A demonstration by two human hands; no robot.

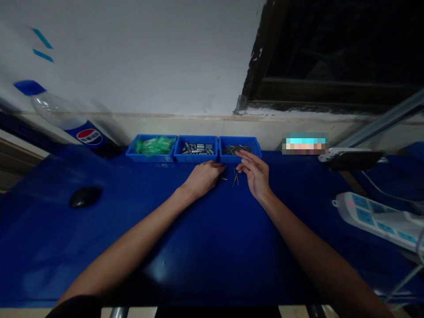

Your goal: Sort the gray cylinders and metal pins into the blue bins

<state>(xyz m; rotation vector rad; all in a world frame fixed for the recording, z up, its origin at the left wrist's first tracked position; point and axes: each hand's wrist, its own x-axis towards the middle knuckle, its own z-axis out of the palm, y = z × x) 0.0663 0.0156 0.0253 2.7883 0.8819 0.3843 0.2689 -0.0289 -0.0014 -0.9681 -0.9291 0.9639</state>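
My left hand (204, 179) rests on the blue table, its fingers curled together; what they hold, if anything, is hidden. Close to its fingertips lies a thin brass-coloured pin (224, 179). A few more thin metal pins (235, 177) lie loosely between my two hands. My right hand (257, 173) stands on its edge beside them, fingers apart and nothing visible in it. Its fingertips overlap the front of the right blue bin (257, 150), which holds many similar pins (236, 149). The middle bin (177, 152) contains short silvery metal cylinders (198, 149).
Green plastic bags (154, 145) fill the left bin (132, 154). A cola bottle (89, 134) and a black mouse (85, 197) are on the left. To the right are a phone (356, 160) on a stand and a white power strip (377, 216). A wall rises behind the bins.
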